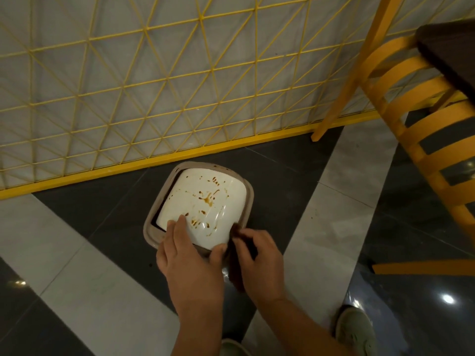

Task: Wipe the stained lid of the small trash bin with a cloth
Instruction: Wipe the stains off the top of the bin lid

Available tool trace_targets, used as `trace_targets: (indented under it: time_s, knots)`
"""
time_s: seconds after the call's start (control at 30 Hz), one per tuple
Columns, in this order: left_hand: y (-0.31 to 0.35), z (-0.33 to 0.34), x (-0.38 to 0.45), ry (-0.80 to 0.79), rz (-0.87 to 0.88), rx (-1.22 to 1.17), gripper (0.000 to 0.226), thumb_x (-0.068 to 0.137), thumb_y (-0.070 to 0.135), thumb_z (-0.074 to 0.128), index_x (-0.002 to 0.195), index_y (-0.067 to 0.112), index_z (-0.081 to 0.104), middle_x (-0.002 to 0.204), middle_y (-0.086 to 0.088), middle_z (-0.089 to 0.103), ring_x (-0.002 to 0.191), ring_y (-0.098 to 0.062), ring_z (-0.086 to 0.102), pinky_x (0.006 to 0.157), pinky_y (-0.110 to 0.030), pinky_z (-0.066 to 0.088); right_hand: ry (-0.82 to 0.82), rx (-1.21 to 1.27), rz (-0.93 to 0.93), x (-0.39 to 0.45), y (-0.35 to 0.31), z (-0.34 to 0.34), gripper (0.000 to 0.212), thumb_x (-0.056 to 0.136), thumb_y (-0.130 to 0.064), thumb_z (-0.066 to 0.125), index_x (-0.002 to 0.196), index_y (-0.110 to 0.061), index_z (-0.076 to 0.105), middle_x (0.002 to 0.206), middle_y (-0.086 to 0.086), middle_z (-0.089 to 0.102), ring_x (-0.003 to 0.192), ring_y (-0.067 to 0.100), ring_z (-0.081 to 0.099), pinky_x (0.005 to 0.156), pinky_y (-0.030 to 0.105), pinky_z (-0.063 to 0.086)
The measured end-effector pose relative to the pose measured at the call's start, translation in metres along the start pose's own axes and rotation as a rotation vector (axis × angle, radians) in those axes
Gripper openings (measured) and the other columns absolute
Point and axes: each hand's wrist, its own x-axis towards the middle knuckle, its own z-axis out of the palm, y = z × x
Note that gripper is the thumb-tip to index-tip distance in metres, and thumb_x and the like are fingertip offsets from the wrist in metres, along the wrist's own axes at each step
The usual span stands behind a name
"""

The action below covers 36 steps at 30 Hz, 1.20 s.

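Observation:
A small trash bin [154,228] with a beige rim stands on the floor, seen from above. Its white swing lid [203,204] carries brown stains and splashes near the middle and the near side. My left hand [189,263] grips the near edge of the lid, fingers on top and thumb at the corner. My right hand [259,260] holds a dark brown cloth [235,273] at the bin's near right corner, and the cloth hangs down beside the bin.
A yellow wire-grid partition [144,80] with a yellow base rail runs just behind the bin. A yellow wooden chair [421,140] and a dark table edge [452,50] stand to the right. My shoes [354,330] are on the glossy tiled floor.

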Motion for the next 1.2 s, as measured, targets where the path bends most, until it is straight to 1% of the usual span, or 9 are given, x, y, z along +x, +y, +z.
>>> trace_targets:
  time_s: [0.13,0.27,0.37,0.53,0.7,0.77,0.9,1.07,1.2]
  knots:
    - [-0.003,-0.001,-0.002,-0.001,0.020,0.017,0.090,0.075,0.025,0.077,0.148,0.023,0.024,0.155,-0.001,0.024,0.141,-0.028,0.015,0.110,-0.049,0.027,0.047,-0.050,-0.201,0.035,-0.026,-0.004,0.020,0.090,-0.030,0.059,0.109,-0.028,0.066,0.104,-0.017,0.056,0.093,-0.004,0.054,0.081,0.005,0.043]
    - [-0.003,-0.001,-0.004,-0.012,0.007,0.010,0.092,0.074,0.026,0.079,0.148,0.023,0.024,0.155,-0.002,0.024,0.141,-0.030,0.015,0.109,-0.051,0.028,0.133,-0.022,-0.092,0.059,-0.026,-0.007,0.020,0.090,-0.030,0.059,0.109,-0.028,0.066,0.104,-0.013,0.058,0.087,-0.003,0.052,0.081,0.013,0.045]
    - [0.000,-0.001,-0.002,-0.007,0.003,0.006,0.092,0.073,0.023,0.079,0.147,0.023,0.024,0.155,-0.002,0.024,0.141,-0.030,0.015,0.109,-0.051,0.030,0.083,-0.067,-0.121,0.042,-0.014,-0.007,0.019,0.090,-0.030,0.059,0.108,-0.030,0.065,0.101,-0.018,0.055,0.088,-0.007,0.053,0.082,0.014,0.048]
    - [0.001,-0.001,0.000,0.001,-0.005,-0.006,0.088,0.077,0.019,0.076,0.148,0.024,0.025,0.156,0.000,0.024,0.142,-0.028,0.015,0.110,-0.048,0.028,-0.110,-0.186,-0.527,0.023,-0.020,-0.011,0.023,0.091,-0.032,0.055,0.111,-0.029,0.066,0.107,-0.009,0.060,0.095,0.000,0.057,0.084,0.011,0.047]
    - [-0.002,-0.002,-0.003,-0.020,-0.009,0.004,0.092,0.075,0.023,0.078,0.148,0.025,0.023,0.156,0.002,0.022,0.142,-0.026,0.014,0.109,-0.049,0.030,0.014,-0.219,-0.363,0.051,-0.029,-0.022,0.023,0.090,-0.037,0.056,0.112,-0.036,0.064,0.105,-0.012,0.055,0.088,0.001,0.055,0.081,0.016,0.051]
    - [-0.003,-0.002,-0.002,-0.013,-0.011,-0.004,0.089,0.076,0.020,0.077,0.148,0.026,0.024,0.155,0.001,0.024,0.141,-0.027,0.016,0.108,-0.050,0.032,-0.116,-0.280,-0.530,0.038,-0.026,-0.019,0.025,0.090,-0.034,0.053,0.112,-0.031,0.065,0.107,-0.009,0.057,0.090,0.001,0.056,0.082,0.012,0.047]
    - [-0.001,-0.003,0.001,-0.006,-0.006,-0.016,0.084,0.080,0.015,0.073,0.148,0.025,0.025,0.156,-0.001,0.024,0.142,-0.028,0.015,0.107,-0.050,0.033,-0.369,-0.492,-0.894,0.034,-0.025,-0.023,0.024,0.088,-0.028,0.055,0.108,-0.023,0.066,0.100,0.001,0.063,0.079,0.013,0.062,0.066,0.028,0.056]
    - [-0.001,-0.003,-0.003,-0.019,-0.013,-0.017,0.088,0.078,0.021,0.075,0.149,0.026,0.023,0.157,0.003,0.021,0.143,-0.024,0.012,0.110,-0.047,0.029,-0.187,-0.449,-0.759,0.054,-0.040,-0.030,0.027,0.089,-0.034,0.050,0.108,-0.027,0.069,0.098,-0.001,0.061,0.075,0.013,0.061,0.062,0.030,0.056]
    - [-0.003,-0.003,0.000,-0.006,-0.014,-0.024,0.080,0.083,0.016,0.069,0.148,0.026,0.023,0.156,0.000,0.023,0.143,-0.027,0.013,0.109,-0.050,0.031,-0.441,-0.600,-0.989,0.035,-0.032,-0.025,0.029,0.078,-0.029,0.072,0.107,-0.025,0.067,0.097,0.001,0.063,0.076,0.012,0.061,0.063,0.025,0.056]
